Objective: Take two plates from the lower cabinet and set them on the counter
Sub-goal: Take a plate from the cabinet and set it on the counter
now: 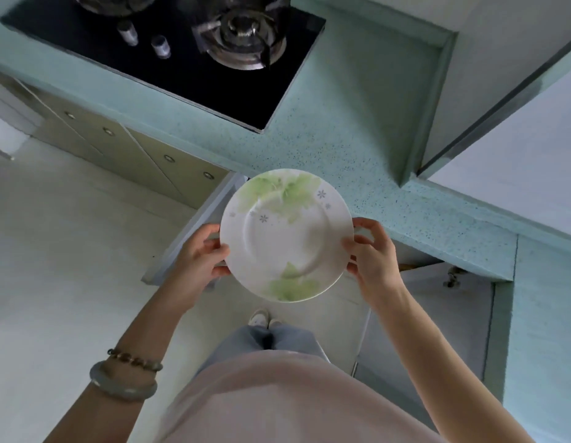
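I see a white plate (285, 235) with green leaf print held face up and roughly level, its far rim overlapping the counter (357, 132) edge in my view. Being round, it has no long axis to speak of. Whether a second plate sits under it I cannot tell. My left hand (201, 255) and right hand (372, 252) pinch opposite rims — both closed on it. The cabinet door (194, 230) below hangs open. I judge nothing is set down yet — placing remains.
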Available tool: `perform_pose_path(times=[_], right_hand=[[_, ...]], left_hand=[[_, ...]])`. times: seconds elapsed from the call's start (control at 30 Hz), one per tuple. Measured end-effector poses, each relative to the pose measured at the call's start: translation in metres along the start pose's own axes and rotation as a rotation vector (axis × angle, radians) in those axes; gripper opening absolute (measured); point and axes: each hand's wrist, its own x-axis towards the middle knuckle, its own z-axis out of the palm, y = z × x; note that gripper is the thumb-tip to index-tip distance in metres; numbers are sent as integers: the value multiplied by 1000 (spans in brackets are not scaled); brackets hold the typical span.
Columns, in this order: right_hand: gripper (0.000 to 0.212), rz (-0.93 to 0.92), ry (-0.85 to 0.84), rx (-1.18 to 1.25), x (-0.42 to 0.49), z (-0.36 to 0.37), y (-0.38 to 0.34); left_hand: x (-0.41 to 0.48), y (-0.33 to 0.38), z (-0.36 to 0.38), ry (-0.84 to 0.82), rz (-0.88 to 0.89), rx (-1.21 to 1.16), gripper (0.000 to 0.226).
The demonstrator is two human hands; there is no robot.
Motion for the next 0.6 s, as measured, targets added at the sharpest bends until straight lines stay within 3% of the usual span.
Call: perform_pose_path(times=[0.33,0.6], right_hand=[[36,-76,-281,-16,-12,51,-31],[32,-52,-550,-153,-43,138,-17]], left_hand=[[-51,7,-32,280,57,-267,33],[-123,-18,-88,530,108,-547,38]])
